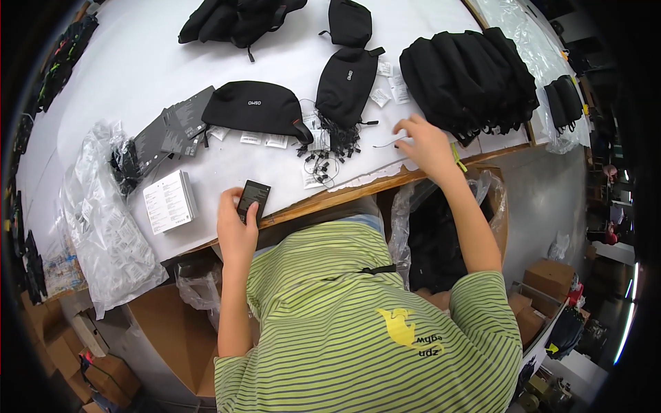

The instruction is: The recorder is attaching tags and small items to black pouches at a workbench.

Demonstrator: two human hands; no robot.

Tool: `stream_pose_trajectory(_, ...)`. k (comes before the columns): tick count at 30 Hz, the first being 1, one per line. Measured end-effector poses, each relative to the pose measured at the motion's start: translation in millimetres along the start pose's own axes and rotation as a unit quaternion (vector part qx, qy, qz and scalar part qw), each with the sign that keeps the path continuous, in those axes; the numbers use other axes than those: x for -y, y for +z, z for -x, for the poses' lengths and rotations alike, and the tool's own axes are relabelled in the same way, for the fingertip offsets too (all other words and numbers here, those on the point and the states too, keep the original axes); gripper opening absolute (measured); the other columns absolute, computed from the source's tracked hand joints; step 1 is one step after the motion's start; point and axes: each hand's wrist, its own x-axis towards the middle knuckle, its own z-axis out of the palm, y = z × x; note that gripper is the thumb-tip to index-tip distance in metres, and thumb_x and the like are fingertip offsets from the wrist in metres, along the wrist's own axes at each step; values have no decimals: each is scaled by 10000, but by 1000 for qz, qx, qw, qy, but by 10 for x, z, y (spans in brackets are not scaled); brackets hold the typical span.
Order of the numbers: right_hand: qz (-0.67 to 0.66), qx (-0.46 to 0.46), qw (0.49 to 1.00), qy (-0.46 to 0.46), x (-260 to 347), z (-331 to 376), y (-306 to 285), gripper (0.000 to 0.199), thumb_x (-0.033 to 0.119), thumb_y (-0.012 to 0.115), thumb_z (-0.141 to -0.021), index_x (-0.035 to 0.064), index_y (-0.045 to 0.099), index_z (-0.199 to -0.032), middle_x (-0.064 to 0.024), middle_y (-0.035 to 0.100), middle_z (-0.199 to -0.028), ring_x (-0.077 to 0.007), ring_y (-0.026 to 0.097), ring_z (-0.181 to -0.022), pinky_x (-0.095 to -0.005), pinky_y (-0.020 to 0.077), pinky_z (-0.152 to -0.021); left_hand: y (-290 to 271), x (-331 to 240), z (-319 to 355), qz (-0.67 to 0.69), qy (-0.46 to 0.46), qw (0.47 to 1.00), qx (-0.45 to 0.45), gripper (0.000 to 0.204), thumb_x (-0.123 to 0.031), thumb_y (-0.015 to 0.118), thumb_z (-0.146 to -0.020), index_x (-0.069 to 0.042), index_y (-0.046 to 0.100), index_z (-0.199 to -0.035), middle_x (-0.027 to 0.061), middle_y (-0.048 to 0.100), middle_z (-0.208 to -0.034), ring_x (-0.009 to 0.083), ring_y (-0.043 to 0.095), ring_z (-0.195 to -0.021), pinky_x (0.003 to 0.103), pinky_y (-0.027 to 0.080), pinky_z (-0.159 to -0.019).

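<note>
I look down over my green striped shirt (358, 323) at a white bench (138, 62) with a wooden near edge.

My left hand (236, 227) grips a small flat black card (252, 198) at the near edge of the bench, fingers wrapped around its lower end, its upper end pointing away from me.

My right hand (427, 146) reaches out to the right over the bench, fingers bent and pinching the end of a thin dark cord (387, 144) that lies on the white surface.

Between my hands is a tangled heap of small black clips and cords (329, 148). Just beyond it lie two black zip pouches (256, 107), one lengthwise, the other pointing away from me, with small white packets (385, 86) scattered about them.

To the far right of my right hand stands a stack of black pouches (468, 76).

On the left lie a white booklet (169, 201), dark grey cards (169, 131) fanned out, and crumpled clear plastic bags (103, 227) hanging over the bench edge.

More black pouches (234, 19) lie at the far side.

Below the bench are open cardboard boxes (172, 330).
</note>
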Motion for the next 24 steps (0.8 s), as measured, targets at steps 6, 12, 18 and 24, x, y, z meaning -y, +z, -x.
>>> stream_pose_trajectory(6,-21,41,996,-82,221,-68,236,123,136,654,-783,75,574,-853,-61,553,-863,-258,605,-800,-378,474,-678,25,35,-7,-169,172,970,-11,324,-77,685,-758,-34,555,-1051,99,528,-1104,305,485,-1020,400,379,-891)
stream_pose_trajectory(12,-94,-17,987,-127,364,-4,186,123,112,640,-814,31,552,-843,-66,572,-814,-233,603,-690,-343,465,-626,-52,-1,-20,-102,144,984,-33,264,-123,686,-778,-57,604,-1020,102,607,-1008,288,561,-909,361,451,-798)
stream_pose_trajectory(18,-577,60,815,17,1038,287,71,47,62,635,-849,43,592,-851,112,342,-585,18,274,-537,-191,187,-495,-104,-217,-148,315,4,949,20,142,-64,633,-862,5,602,-982,69,671,-846,121,630,-782,243,494,-697)
stream_pose_trajectory(24,-511,-5,859,-38,1575,367,-48,89,120,671,-794,43,641,-827,48,300,-520,-42,278,-483,-235,225,-457,-109,-628,49,410,-30,907,92,267,-40,630,-862,-13,605,-1127,82,684,-876,98,638,-784,211,504,-708)
